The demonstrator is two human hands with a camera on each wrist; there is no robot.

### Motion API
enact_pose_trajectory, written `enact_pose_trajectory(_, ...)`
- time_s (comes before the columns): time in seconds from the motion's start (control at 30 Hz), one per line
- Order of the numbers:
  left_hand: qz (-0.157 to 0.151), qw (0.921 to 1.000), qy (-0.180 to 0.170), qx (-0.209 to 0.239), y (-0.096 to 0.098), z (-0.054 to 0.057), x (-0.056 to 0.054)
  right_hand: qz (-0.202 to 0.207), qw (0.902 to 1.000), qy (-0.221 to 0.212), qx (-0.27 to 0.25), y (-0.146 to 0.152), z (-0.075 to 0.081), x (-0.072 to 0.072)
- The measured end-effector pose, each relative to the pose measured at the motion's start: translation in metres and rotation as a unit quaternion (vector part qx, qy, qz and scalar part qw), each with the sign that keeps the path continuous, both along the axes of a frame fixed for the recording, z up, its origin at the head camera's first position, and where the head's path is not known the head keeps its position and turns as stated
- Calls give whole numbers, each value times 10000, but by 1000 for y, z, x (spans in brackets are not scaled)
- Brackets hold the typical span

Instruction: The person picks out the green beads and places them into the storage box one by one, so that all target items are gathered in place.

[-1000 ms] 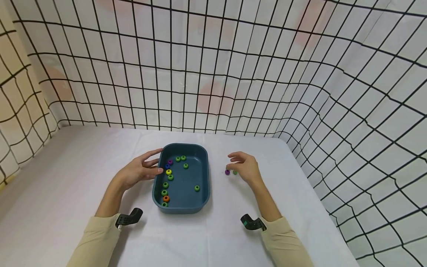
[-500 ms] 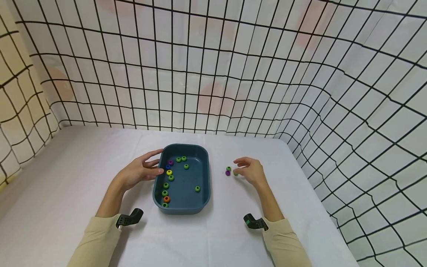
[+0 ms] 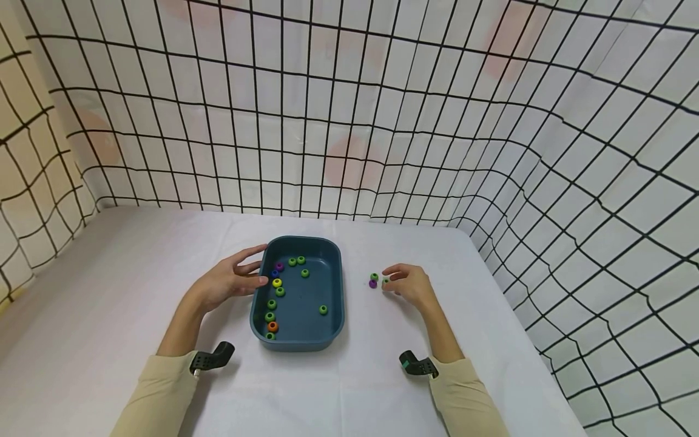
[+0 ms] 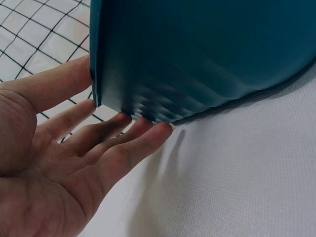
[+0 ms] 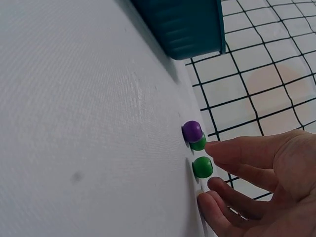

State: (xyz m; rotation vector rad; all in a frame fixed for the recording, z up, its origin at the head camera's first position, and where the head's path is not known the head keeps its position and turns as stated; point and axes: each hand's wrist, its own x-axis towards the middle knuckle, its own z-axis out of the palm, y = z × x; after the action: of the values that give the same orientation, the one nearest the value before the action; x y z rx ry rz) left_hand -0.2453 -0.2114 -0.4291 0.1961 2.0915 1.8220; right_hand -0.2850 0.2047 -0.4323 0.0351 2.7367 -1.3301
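Observation:
A dark blue-green tray (image 3: 327, 340) stands on the white cloth with several green beads (image 3: 323, 309) in it. Also inside are an orange bead (image 3: 272, 326), a yellow bead (image 3: 276, 283), a blue bead (image 3: 275, 274) and a purple bead (image 3: 280, 266). My left hand (image 3: 226, 282) touches the tray's left side, thumb at the rim, extended fingers low against the outer wall. To the tray's right, my right hand (image 3: 412, 284) is around a green bead (image 5: 203, 168), with thumb and fingers apart. Beside it lie another green bead (image 3: 374, 277) and a purple bead (image 5: 192, 131).
White cloth (image 3: 371, 388) covers the table. A white wall with a black grid (image 3: 349, 109) rises behind and on both sides. Each wrist carries a small black camera mount, one at the left sleeve (image 3: 164, 388) and one at the right sleeve (image 3: 464, 388).
My right hand has moved slightly right and drawn back from the green and purple beads, and its fingers have lowered around the other green bead. My left hand stays at the tray.

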Motion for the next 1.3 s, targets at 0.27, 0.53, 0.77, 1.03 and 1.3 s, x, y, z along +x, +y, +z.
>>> enact_pose_trajectory(0.27,-30,10000,46,-2,-1,1,-2,1,10000,18,16,0,-2,-3)
enact_pose_trajectory(0.53,17,10000,16,-23,-2,0,1,94,9998,69,151,-1,-3,-6)
enact_pose_trajectory(0.77,18,10000,37,-63,-3,1,2,108,9997,151,177,-1,-4,-8)
enact_pose_trajectory(1.03,-11,10000,62,-39,-2,2,3,73,9998,144,138,-3,-2,-7)
enact_pose_trajectory(1.3,-49,10000,50,-19,-1,1,2,34,9997,213,94,-9,6,0)
